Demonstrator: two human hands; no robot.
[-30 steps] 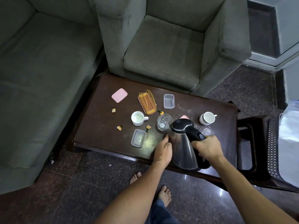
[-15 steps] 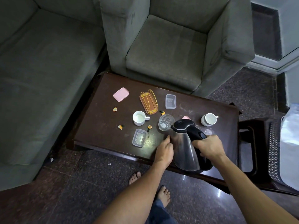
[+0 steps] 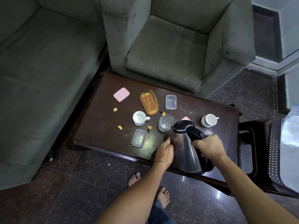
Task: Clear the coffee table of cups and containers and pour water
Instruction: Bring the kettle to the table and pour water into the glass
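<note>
My right hand (image 3: pixel 208 147) grips the black handle of a steel kettle (image 3: pixel 186 146), which is tilted with its spout at the rim of a clear glass (image 3: pixel 165 122). My left hand (image 3: pixel 165 152) rests against the kettle's left side, fingers together. On the dark coffee table (image 3: pixel 100 126) stand a white mug (image 3: pixel 139 118) left of the glass and a white cup (image 3: pixel 209 120) at the right. Two clear plastic containers lie there, one near the front edge (image 3: pixel 139 138) and one farther back (image 3: pixel 171 102). A pink lid (image 3: pixel 121 94) lies at the far left.
A wire-and-wood holder (image 3: pixel 149 102) lies on its side mid-table, with several small orange scraps (image 3: pixel 120 127) around it. A grey armchair (image 3: pixel 169 50) and sofa (image 3: pixel 40 70) border the table. A dark side stand (image 3: pixel 249 143) and white bag (image 3: pixel 289 151) are at right. My bare feet (image 3: pixel 162 196) are below.
The kettle has tipped a little more toward the glass, its spout now at the glass rim. Both hands stay on the kettle.
</note>
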